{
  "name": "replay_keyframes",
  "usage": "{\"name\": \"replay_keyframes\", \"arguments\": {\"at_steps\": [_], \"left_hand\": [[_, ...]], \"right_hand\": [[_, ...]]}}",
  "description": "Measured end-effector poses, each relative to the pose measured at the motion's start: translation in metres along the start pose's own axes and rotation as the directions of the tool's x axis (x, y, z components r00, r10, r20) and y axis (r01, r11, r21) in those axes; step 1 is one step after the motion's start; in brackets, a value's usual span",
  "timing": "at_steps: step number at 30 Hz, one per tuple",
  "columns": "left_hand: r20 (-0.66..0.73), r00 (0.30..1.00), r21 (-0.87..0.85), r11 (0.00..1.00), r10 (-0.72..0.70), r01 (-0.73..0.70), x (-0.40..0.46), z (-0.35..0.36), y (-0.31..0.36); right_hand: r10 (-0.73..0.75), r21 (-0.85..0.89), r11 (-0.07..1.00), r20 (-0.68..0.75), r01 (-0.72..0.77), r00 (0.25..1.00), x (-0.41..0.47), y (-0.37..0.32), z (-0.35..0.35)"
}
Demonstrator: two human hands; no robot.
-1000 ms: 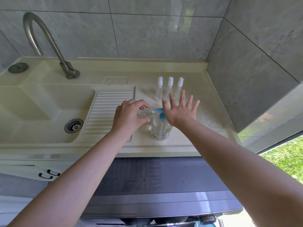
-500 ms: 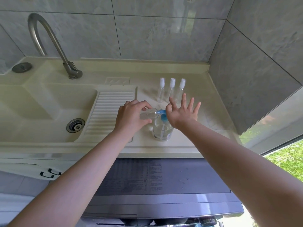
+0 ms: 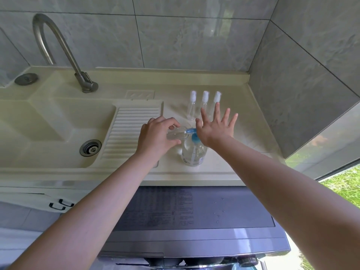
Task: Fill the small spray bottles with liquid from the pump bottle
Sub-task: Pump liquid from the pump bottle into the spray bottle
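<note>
A clear pump bottle (image 3: 193,153) with a blue pump head (image 3: 192,135) stands on the cream counter (image 3: 243,145). My left hand (image 3: 157,137) grips a small clear bottle (image 3: 176,134) tilted on its side, its mouth at the blue nozzle. My right hand (image 3: 215,126) presses its palm on the pump head, fingers straight and spread. Three small spray bottles (image 3: 203,105) with white caps stand upright in a row just behind my right hand; its fingers cover part of them.
A sink basin (image 3: 48,129) with a drain (image 3: 90,147) and ribbed washboard (image 3: 132,129) lies to the left, under a curved metal tap (image 3: 58,47). Grey tiled walls close the back and right. A dark washing machine lid (image 3: 194,217) sits below the counter edge.
My right hand has stayed on the pump head with only small shifts. My left hand keeps the small bottle at the nozzle. The view has drifted slightly.
</note>
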State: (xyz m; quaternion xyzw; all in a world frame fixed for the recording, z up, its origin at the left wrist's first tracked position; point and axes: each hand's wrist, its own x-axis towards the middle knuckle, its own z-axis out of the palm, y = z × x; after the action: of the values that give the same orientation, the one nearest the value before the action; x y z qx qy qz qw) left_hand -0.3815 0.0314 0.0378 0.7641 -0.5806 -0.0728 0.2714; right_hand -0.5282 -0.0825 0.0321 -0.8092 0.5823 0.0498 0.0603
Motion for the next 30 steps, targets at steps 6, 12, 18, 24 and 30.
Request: {"name": "replay_keyframes", "arguments": {"at_steps": [6, 12, 18, 24, 30], "left_hand": [[0.002, 1.0, 0.002, 1.0, -0.006, 0.006, 0.0, -0.001, -0.002], [0.007, 1.0, -0.004, 1.0, -0.006, 0.006, -0.001, 0.0, 0.0], [-0.004, 1.0, -0.014, 1.0, -0.009, 0.009, 0.0, 0.001, 0.001], [-0.001, 1.0, -0.014, 1.0, -0.006, 0.006, 0.001, -0.001, 0.002], [-0.003, 1.0, -0.012, 1.0, 0.003, -0.003, 0.003, 0.001, 0.002]], "right_hand": [[0.006, 0.034, 0.999, 0.028, -0.007, 1.0, 0.0, 0.0, 0.003], [0.018, 0.028, 0.999, 0.008, -0.018, 1.0, 0.002, 0.0, -0.001], [0.027, 0.07, 0.997, 0.044, -0.03, 0.999, 0.002, -0.004, 0.005], [0.053, 0.16, 0.985, 0.092, -0.067, 0.994, 0.002, 0.0, -0.003], [0.074, 0.221, 0.97, 0.128, -0.101, 0.989, -0.001, -0.003, 0.005]]}}
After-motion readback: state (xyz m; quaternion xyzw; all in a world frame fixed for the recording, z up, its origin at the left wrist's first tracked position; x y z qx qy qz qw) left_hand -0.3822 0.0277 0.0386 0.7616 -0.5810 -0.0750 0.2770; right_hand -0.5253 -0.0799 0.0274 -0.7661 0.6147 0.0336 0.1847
